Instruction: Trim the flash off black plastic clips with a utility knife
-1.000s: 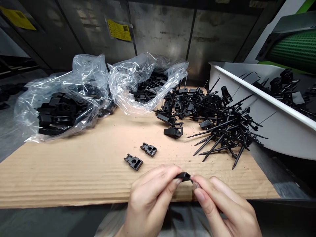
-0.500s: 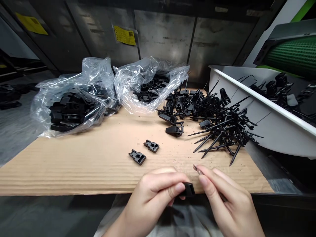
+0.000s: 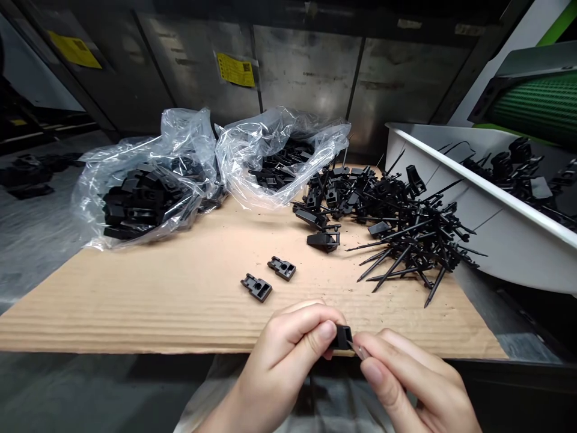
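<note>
My left hand point(image 3: 288, 346) pinches a small black plastic part point(image 3: 342, 337) between thumb and fingers, just over the near edge of the cardboard sheet point(image 3: 135, 300). My right hand point(image 3: 406, 382) is closed on a thin grey blade point(image 3: 356, 349), whose tip touches the part's right side. Two small black clips point(image 3: 256, 287) point(image 3: 282, 268) lie flat on the cardboard just beyond my left hand.
A heap of black sprues with spikes point(image 3: 396, 222) lies at the right of the cardboard. Two clear plastic bags point(image 3: 144, 180) point(image 3: 279, 156) full of black parts sit at the back. A white bin point(image 3: 487, 210) with more sprues stands at the right.
A second ago both hands held the part together; then my right hand drew away with the blade. Now the blade tip is back against the part, held lower near the cardboard edge.
</note>
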Tool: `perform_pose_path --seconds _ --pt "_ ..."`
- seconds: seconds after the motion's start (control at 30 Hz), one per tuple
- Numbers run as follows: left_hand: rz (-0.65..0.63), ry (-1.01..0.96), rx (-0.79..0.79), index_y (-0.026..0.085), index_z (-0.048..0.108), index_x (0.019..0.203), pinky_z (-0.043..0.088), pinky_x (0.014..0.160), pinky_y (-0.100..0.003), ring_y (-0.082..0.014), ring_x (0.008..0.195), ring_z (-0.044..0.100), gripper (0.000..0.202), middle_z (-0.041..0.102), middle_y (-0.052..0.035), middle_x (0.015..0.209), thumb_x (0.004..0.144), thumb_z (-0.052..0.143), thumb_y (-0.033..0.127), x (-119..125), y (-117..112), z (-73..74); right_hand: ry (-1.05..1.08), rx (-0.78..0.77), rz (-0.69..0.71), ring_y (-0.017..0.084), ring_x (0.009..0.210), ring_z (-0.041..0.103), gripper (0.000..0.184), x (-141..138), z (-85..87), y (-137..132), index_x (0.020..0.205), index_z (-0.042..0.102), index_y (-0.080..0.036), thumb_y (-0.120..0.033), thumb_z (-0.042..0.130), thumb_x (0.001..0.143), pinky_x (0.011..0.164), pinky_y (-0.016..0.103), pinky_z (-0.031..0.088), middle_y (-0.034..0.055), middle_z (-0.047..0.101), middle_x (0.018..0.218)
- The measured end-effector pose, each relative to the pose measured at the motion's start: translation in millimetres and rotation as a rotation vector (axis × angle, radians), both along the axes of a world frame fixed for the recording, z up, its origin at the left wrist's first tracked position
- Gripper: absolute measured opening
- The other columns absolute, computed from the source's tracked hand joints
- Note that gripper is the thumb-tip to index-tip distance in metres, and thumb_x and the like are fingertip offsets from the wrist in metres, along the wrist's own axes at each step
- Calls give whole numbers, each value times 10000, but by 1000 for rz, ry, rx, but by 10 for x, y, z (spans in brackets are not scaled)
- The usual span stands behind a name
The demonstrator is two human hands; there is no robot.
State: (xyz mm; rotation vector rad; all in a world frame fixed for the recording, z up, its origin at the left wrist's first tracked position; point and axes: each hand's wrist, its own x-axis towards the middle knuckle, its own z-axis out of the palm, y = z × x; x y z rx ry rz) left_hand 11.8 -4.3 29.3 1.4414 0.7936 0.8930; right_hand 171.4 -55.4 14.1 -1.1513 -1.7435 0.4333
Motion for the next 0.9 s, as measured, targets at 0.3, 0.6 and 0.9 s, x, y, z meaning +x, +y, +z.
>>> perform_pose_path --seconds 0.3,0.6,0.9 --pt "-14 42 78 191 629 730 381 553 -178 -106 589 490 229 515 34 616 879 473 113 -15 42 2 -98 7 -39 107 671 657 181 65 24 64 951 624 -179 -70 533 839 583 138 519 -2 610 686" --pt "198 136 560 161 617 866 431 622 -189 -126 668 562 179 583 -10 724 870 481 44 52 -39 -154 -135 65 -100 124 623 622 204 -2 -3 8 1000 620 -160 -83 554 822 568 203 506 30 640 730" --pt "192 110 565 178 605 888 440 651 -166 -112 690 566 199 587 0 744 866 481 25 48 -20 -113 -153 -38 -103 109 602 610 156 -20 -16 49 948 628 -159 -99 521 852 560 188 488 17 606 686"
